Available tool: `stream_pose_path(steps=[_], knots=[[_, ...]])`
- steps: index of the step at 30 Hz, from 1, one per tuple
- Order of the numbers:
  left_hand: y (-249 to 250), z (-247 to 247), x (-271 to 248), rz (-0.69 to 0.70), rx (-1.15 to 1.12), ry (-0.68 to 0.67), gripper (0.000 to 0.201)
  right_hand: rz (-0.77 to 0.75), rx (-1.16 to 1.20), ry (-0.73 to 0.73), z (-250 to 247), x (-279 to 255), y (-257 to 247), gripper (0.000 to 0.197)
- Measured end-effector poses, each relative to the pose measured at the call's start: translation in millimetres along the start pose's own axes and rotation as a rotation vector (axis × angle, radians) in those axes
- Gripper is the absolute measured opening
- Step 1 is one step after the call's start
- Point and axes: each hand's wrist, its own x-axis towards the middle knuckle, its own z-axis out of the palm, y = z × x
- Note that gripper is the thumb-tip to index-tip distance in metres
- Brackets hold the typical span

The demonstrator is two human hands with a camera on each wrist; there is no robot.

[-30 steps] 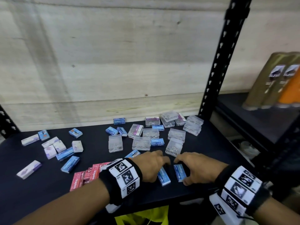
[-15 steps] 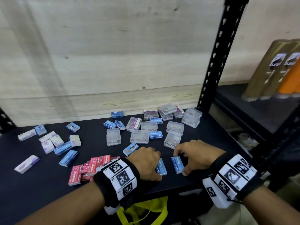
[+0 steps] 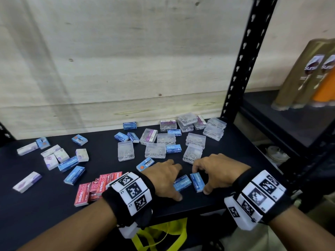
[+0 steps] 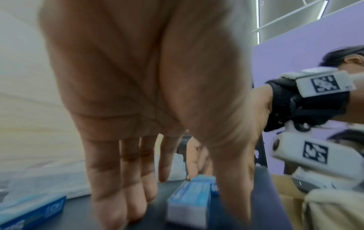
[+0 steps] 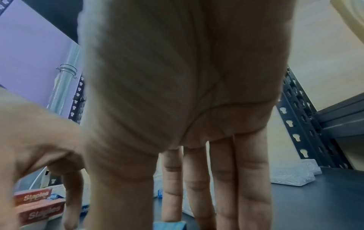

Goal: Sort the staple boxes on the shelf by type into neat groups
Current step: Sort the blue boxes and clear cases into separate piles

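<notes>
Two blue staple boxes lie side by side near the front edge of the black shelf (image 3: 45, 205). My left hand (image 3: 168, 180) arches over the left blue box (image 3: 183, 183), thumb at its near end and fingers at its far end. In the left wrist view that box (image 4: 189, 200) sits between thumb and fingers. My right hand (image 3: 208, 175) pinches the right blue box (image 3: 197, 182) the same way; only its edge (image 5: 169, 225) shows in the right wrist view. Red staple boxes (image 3: 101, 185) are grouped just left of my left wrist.
Clear plastic boxes (image 3: 155, 151) and more blue boxes (image 3: 174, 148) are scattered behind my hands. White-and-purple boxes (image 3: 54, 156) and blue ones (image 3: 74, 174) lie at the left. A black upright (image 3: 241, 69) bounds the shelf on the right, with brown packs (image 3: 299, 78) beyond it.
Both hands have stayed on the two blue boxes near the front edge. The left box has turned a little more crosswise. The head view has shifted slightly.
</notes>
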Motion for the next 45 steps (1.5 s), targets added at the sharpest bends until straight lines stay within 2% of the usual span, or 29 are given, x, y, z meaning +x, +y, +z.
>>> stream_pose_path(steps=[4, 7, 10, 14, 19, 34, 39, 42, 45], knots=[[0.3, 2.0, -0.4, 0.016, 0.016, 0.049, 0.051, 0.000, 0.004, 0.000, -0.2, -0.3, 0.8, 0.063], [-2.3, 3.7, -0.7, 0.004, -0.050, 0.086, 0.066, 0.005, 0.013, -0.005, -1.0, -0.8, 0.7, 0.064], [2.0, 5.6, -1.3, -0.069, -0.083, 0.144, 0.056, 0.018, 0.018, -0.011, -1.2, 0.2, 0.9, 0.068], [4.3, 7.3, 0.0, -0.117, -0.041, 0.121, 0.078, 0.025, 0.028, -0.006, -1.3, 0.5, 0.8, 0.067], [3.9, 7.7, 1.9, -0.099, 0.052, 0.111, 0.073, 0.002, 0.031, -0.001, -3.5, 1.6, -1.8, 0.066], [2.7, 5.2, 3.0, -0.072, 0.049, 0.116, 0.071, -0.010, 0.037, 0.036, -2.5, 5.0, -6.0, 0.062], [-0.3, 0.4, 2.2, -0.063, -0.022, 0.111, 0.081, -0.030, 0.060, -0.011, -5.3, 5.2, -3.7, 0.078], [-11.5, -11.5, -1.6, -0.074, -0.033, 0.124, 0.074, -0.049, 0.141, -0.027, -14.8, 8.6, 3.1, 0.059], [-28.2, -28.1, -1.3, -0.082, 0.035, 0.168, 0.061, -0.014, 0.145, 0.132, -25.0, 18.8, 11.9, 0.039]])
